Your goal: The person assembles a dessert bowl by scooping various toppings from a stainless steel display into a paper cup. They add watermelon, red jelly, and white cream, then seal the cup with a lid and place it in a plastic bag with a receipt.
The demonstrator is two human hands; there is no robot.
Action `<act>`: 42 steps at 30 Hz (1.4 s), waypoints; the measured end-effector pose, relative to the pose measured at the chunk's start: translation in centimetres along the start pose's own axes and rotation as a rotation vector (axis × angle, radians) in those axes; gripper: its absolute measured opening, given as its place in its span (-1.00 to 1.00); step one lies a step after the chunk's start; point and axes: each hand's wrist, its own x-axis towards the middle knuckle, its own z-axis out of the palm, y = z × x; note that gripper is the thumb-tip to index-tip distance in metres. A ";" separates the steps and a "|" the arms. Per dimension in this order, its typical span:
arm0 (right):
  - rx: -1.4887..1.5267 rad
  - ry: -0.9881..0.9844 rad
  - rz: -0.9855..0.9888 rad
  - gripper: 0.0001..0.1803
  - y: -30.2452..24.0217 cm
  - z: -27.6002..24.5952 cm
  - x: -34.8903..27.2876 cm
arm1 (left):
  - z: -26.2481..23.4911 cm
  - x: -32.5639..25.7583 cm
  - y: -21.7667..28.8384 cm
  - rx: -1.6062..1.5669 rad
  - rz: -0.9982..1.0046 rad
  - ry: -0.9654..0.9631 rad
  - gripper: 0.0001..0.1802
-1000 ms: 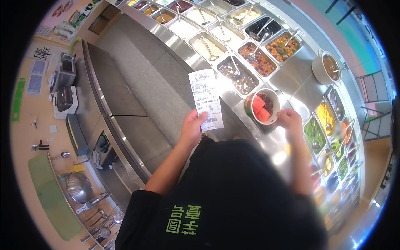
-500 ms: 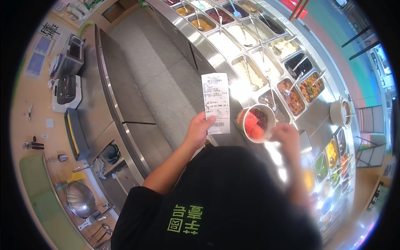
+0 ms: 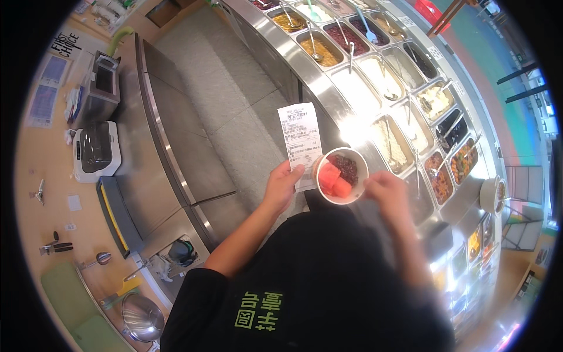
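Observation:
My left hand point(image 3: 282, 186) pinches the lower end of a long white printed receipt point(image 3: 300, 138), which stands upright in front of my body. Right beside it is a round paper cup point(image 3: 361, 169), its rim gripped on the right by my right hand point(image 3: 387, 195). Inside the cup lie red watermelon chunks point(image 3: 333, 179) on the left and dark red beans point(image 3: 347, 166) on the right. The cup is held off the counter, close to the receipt's lower edge. My right fingertips are partly hidden and slightly blurred.
A steel topping counter runs along the right, with several inset pans and spoons, among them white cubes point(image 3: 392, 144) and mixed beans point(image 3: 440, 179). A round white pot point(image 3: 491, 195) stands on it. To the left, a work counter carries a black-and-white appliance point(image 3: 97, 151) and a steel bowl point(image 3: 142, 317).
The cup has come left with my right hand, away from the pans and up to the receipt. My left hand keeps its hold on the receipt. The whole view has shifted a little.

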 end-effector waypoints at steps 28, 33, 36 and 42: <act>-0.182 -0.195 -0.048 -0.83 -30.1 39.3 45.0 | -31.8 38.2 40.8 0.037 0.111 0.063 -0.54; -0.129 -0.127 -0.049 -0.84 -34.1 43.6 51.9 | -34.5 46.3 48.3 0.052 0.134 0.005 -0.47; -0.088 -0.088 -0.071 -0.85 -36.1 45.0 56.4 | -35.7 51.8 51.5 0.068 0.126 -0.045 -0.46; -0.132 -0.005 -0.135 -0.86 -41.1 45.6 64.9 | -35.8 62.4 57.1 0.128 0.055 -0.093 -0.47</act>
